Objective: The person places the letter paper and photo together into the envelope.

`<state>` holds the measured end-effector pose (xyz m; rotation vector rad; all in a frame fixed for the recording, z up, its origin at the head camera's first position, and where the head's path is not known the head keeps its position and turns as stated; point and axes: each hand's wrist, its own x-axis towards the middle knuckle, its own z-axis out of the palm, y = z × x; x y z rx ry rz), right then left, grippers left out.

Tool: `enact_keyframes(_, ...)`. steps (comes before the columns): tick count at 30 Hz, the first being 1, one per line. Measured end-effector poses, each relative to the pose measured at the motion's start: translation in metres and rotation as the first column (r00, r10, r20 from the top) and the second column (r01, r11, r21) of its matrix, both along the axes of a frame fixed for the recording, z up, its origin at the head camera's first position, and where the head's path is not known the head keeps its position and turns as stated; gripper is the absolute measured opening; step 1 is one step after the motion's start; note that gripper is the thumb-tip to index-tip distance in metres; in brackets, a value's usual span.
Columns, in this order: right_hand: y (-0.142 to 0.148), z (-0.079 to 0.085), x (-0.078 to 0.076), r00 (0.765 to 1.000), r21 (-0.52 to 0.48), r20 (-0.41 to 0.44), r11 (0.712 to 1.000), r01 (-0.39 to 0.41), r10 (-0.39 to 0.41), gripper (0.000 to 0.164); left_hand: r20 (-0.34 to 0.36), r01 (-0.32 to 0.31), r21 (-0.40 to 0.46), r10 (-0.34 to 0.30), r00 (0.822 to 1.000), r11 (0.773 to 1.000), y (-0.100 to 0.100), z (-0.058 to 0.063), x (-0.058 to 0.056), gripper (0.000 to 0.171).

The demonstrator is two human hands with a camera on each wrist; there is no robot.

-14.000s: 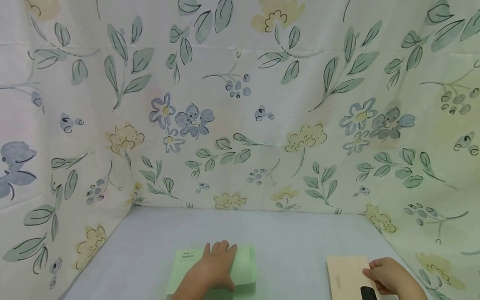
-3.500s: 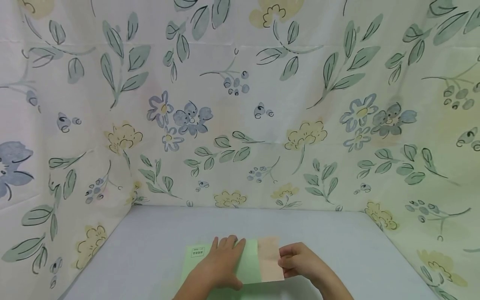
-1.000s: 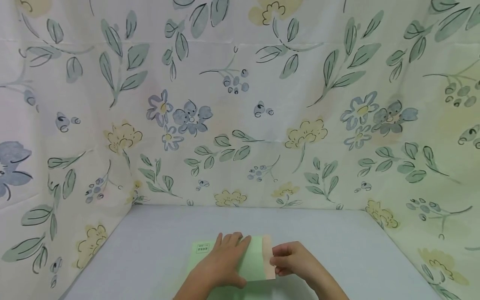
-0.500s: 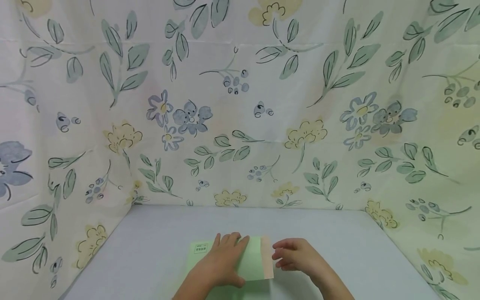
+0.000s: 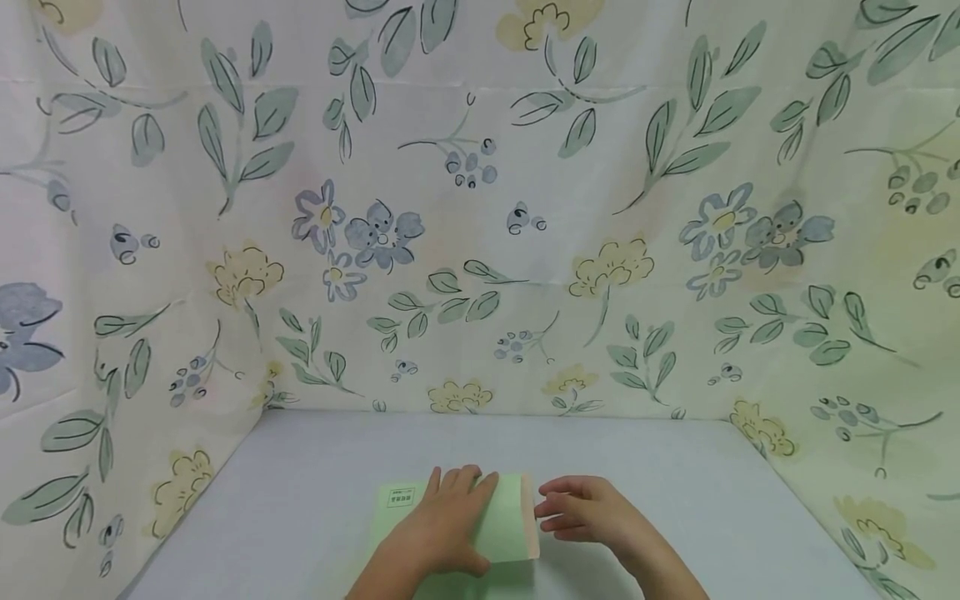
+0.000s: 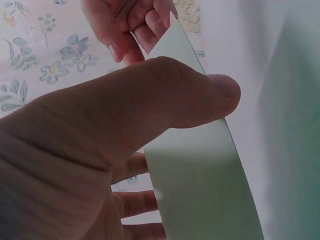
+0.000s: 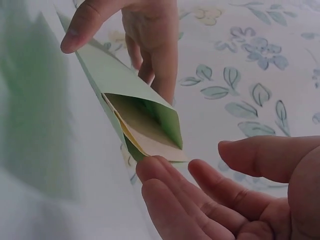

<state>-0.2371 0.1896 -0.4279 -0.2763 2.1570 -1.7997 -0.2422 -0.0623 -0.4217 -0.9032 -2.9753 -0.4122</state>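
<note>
A pale green paper envelope (image 5: 506, 521) with a small printed box on it is held up off the table in the head view. My left hand (image 5: 444, 525) grips it from above, thumb on the near side and fingers on the far side. A cream paper packet (image 5: 529, 517) shows as a thin strip at the envelope's right end. In the right wrist view that end gapes, and the cream packet (image 7: 150, 131) lies inside it. My right hand (image 5: 592, 512) is just right of the opening, fingers loosely bent, holding nothing. Whether its fingertips touch the packet I cannot tell.
A white table (image 5: 315, 450) lies beneath the hands. Floral cloth (image 5: 480, 250) hangs behind it and along both sides.
The cream packet has slid left, deeper into the green envelope, until only a thin strip shows. My right hand has let go of it and stays near. The left hand keeps its hold.
</note>
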Motion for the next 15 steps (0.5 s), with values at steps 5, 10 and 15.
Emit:
enact_keyframes(5, 0.0018, 0.0005, 0.0003, 1.0, -0.025, -0.002, 1.0, -0.009, 0.009, 0.048, -0.019, 0.002, -0.004, -0.002, 1.0, 1.0, -0.0002, -0.0003, -0.0005, 0.099)
enact_keyframes(10, 0.0018, -0.0007, 0.0017, 1.0, -0.057, 0.002, 0.998, -0.024, 0.024, 0.05, -0.009, 0.002, -0.007, -0.002, 1.0, 1.0, -0.0001, -0.0021, -0.0023, 0.099)
enact_keyframes(15, -0.0001, -0.0026, 0.0028, 0.999, -0.085, -0.008, 0.996, -0.042, 0.042, 0.048, -0.011, 0.007, -0.003, -0.007, 1.0, 1.0, -0.0003, -0.0038, -0.0033, 0.1)
